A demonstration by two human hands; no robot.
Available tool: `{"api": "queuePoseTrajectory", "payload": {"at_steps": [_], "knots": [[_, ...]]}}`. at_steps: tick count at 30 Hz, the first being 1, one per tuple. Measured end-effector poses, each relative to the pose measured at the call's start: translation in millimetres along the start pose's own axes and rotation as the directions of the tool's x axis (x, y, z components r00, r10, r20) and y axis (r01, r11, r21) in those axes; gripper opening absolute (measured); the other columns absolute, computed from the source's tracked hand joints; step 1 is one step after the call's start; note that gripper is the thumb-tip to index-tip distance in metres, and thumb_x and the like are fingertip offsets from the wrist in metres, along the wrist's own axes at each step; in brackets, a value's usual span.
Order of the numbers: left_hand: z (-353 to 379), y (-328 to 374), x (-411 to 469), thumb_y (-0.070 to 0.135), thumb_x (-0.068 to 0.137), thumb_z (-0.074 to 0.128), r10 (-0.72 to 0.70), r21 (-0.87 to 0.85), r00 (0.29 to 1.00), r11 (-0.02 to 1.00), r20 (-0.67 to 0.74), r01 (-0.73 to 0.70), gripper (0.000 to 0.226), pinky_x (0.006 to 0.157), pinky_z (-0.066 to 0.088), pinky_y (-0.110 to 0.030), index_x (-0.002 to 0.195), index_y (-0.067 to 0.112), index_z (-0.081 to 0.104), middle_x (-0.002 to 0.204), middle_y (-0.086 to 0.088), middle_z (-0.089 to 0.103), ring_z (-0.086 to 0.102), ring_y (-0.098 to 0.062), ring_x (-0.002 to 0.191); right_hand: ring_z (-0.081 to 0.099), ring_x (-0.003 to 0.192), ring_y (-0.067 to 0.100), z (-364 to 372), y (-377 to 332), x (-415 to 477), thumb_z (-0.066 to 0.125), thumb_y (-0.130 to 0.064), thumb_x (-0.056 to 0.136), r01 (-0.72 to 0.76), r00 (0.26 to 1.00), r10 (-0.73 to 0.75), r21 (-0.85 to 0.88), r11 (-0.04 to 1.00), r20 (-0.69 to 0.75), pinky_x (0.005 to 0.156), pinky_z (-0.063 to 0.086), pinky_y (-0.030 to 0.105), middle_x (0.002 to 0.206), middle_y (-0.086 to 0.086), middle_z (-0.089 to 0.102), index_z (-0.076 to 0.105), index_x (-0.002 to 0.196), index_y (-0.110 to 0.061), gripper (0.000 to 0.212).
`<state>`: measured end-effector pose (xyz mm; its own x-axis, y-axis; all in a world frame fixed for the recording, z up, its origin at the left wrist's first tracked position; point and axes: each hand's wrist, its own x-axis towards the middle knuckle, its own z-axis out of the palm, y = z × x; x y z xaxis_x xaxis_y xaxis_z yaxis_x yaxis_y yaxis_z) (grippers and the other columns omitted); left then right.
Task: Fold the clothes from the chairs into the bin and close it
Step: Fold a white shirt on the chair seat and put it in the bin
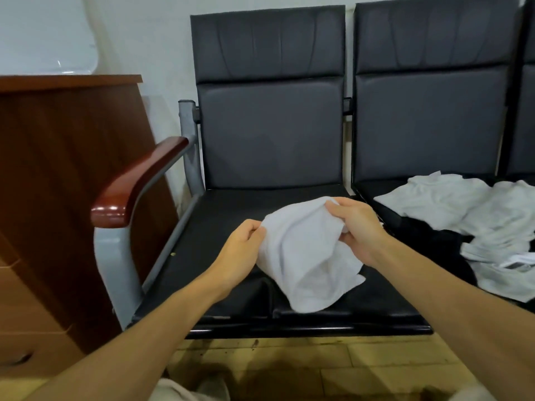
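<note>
A white garment (304,256) is bunched over the black seat of the left chair (225,215). My left hand (240,250) pinches its left edge. My right hand (356,224) grips its upper right part. The lower end of the cloth rests on the seat near the front edge. On the right chair (428,117) lies a pile of white clothes (474,215) with a black garment (428,241) under it. No bin is in view.
A brown wooden cabinet (63,198) stands left of the chairs, close to the wooden armrest (136,183). A third chair's edge (527,111) shows at far right. A yellowish tiled floor (318,369) runs below the seats.
</note>
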<state>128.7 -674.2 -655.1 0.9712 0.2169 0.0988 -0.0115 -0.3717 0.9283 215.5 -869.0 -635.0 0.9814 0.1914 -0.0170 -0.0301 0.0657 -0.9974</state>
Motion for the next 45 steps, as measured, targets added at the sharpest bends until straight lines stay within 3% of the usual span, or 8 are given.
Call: {"api": "queuePoseTrajectory", "payload": {"at_steps": [6,10,16,20,24,35,40,45], "knots": [[26,9,7,0.036,0.098,0.04,-0.033,0.141,0.996,0.99,0.084,0.021,0.021,0.073,0.041,-0.023,0.099,0.023,0.056,0.094,0.013,0.057,0.052,-0.006,0.084,0.055,0.114,0.026,-28,11,10,0.06,-0.021,0.091,-0.026,0.996,0.008,-0.206,0.978,-0.088,0.104,0.041,0.049,0.116,0.004,0.064,0.068,0.106,-0.02,0.018],[39,7,14,0.041,0.095,0.05,-0.07,0.269,0.972,0.963,0.224,0.008,0.022,0.08,0.046,-0.024,0.111,0.026,0.054,0.107,0.012,0.057,0.056,-0.005,0.096,0.056,0.111,0.024,-40,15,4,0.059,-0.015,0.089,0.002,0.999,0.01,-0.357,0.934,0.032,0.094,0.043,0.039,0.108,0.003,0.063,0.068,0.091,-0.017,0.01],[52,9,21,0.043,0.084,0.069,-0.003,0.374,0.945,0.919,0.328,-0.127,0.054,0.073,0.04,-0.014,0.128,0.032,0.04,0.114,0.009,0.036,0.048,-0.003,0.099,0.059,0.094,0.008,-42,5,-8,0.064,-0.037,0.089,0.135,0.975,-0.014,-0.542,0.83,0.221,0.078,0.042,0.021,0.091,-0.007,0.066,0.068,0.077,-0.022,0.02],[50,7,21,0.042,0.088,0.063,0.077,0.517,0.965,0.832,0.249,-0.2,0.042,0.08,0.044,-0.023,0.125,0.027,0.048,0.108,0.01,0.041,0.049,-0.005,0.095,0.06,0.09,0.009,-56,5,-2,0.065,-0.024,0.089,0.237,0.966,-0.248,-0.618,0.75,0.069,0.076,0.042,0.022,0.09,-0.006,0.069,0.073,0.086,-0.017,0.011],[37,8,21,0.055,0.092,0.051,0.133,0.731,0.976,0.647,0.172,-0.217,0.033,0.078,0.045,-0.031,0.111,0.029,0.053,0.101,0.01,0.051,0.054,-0.012,0.091,0.061,0.086,0.012,-63,0,-3,0.062,-0.024,0.091,0.269,0.876,-0.458,-0.634,0.725,-0.152,0.07,0.04,0.016,0.089,0.0,0.071,0.074,0.095,-0.013,0.016],[27,3,18,0.049,0.087,0.063,-0.025,0.682,0.992,0.728,0.126,-0.068,0.032,0.061,0.04,-0.03,0.081,0.018,0.059,0.076,0.001,0.057,0.056,-0.018,0.071,0.052,0.082,0.009,-60,-5,-6,0.057,-0.025,0.093,0.3,0.697,-0.625,-0.649,0.699,-0.351,0.065,0.033,0.01,0.096,0.002,0.06,0.068,0.091,-0.016,0.014],[22,-10,24,0.033,0.097,0.053,-0.131,0.594,0.986,0.803,0.1,0.046,0.034,0.062,0.036,-0.03,0.078,0.005,0.053,0.073,-0.005,0.05,0.047,-0.021,0.068,0.057,0.084,0.016,-60,9,-1,0.052,-0.015,0.097,0.211,0.855,-0.48,-0.715,0.667,-0.195,0.072,0.046,0.025,0.089,0.001,0.061,0.058,0.088,-0.017,0.011],[23,-9,27,0.028,0.097,0.053,-0.055,0.397,0.989,0.912,-0.138,0.106,0.027,0.057,0.038,-0.028,0.084,0.006,0.061,0.079,-0.007,0.058,0.051,-0.017,0.072,0.06,0.094,0.013,-50,15,-6,0.061,-0.03,0.092,0.18,0.973,-0.225,-0.769,0.613,0.048,0.083,0.049,0.029,0.098,-0.005,0.067,0.069,0.093,-0.02,0.013]]}}
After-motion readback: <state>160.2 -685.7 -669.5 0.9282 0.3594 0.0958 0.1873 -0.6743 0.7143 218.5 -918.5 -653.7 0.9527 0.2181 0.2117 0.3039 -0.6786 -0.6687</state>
